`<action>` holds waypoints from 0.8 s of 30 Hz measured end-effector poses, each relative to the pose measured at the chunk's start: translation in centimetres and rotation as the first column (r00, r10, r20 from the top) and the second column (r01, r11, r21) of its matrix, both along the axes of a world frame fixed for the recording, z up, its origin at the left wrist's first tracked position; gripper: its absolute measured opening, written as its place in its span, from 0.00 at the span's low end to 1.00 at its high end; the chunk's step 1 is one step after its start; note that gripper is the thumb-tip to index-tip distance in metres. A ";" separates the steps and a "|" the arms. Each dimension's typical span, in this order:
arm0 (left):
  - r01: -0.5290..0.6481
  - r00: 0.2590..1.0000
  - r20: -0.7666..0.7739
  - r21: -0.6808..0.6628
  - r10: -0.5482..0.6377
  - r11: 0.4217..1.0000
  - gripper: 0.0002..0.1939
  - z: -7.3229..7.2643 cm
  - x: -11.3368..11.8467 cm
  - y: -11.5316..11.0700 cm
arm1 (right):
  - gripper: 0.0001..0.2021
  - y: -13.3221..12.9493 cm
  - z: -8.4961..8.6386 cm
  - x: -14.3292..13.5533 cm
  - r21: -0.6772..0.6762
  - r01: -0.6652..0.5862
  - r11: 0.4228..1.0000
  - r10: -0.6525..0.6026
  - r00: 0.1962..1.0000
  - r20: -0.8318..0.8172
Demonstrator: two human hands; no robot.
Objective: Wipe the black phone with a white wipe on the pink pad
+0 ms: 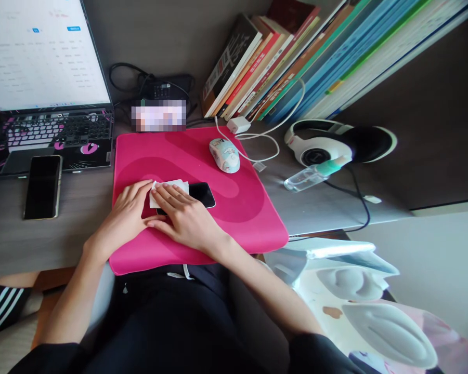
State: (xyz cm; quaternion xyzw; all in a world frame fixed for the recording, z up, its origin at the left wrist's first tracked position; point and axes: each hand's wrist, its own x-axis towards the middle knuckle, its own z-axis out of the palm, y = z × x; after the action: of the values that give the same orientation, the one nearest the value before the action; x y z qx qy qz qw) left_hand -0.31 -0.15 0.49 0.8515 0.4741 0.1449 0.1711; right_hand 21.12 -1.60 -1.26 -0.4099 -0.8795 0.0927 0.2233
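Note:
A black-screened phone (203, 194) lies on a pink mouse pad (257, 208), its left part covered by a white tissue (182, 184). My right hand (183, 210) presses flat on the tissue, fingers stretched out over it and thumb pointing left. At the phone's left end, my left hand (130, 210) rests with its fingers extended, the fingertips at the tissue's edge and the thumb near the phone's lower edge. Under the right hand, the middle of the phone is hidden.
A patterned mouse (224, 155) sits on the pad. Around it are an open laptop (58, 137), another phone (42, 187), books (249, 67), a charger (238, 124) with cable, a clear spray bottle (306, 177) and headphones (320, 140).

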 end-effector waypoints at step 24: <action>0.003 0.999 -0.040 0.004 -0.003 1.000 0.32 0.3 0.1 0.0 | 0.25 -3.4 0.4 4.9 0.044 -0.038 0.998 0.038 0.999 -0.005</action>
State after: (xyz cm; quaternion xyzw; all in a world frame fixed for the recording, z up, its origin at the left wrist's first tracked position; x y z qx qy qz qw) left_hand -0.21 -0.20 0.81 0.8553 0.4757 0.1289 0.1601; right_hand 26.04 -4.99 -0.86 -0.3878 -0.8883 0.0788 0.2330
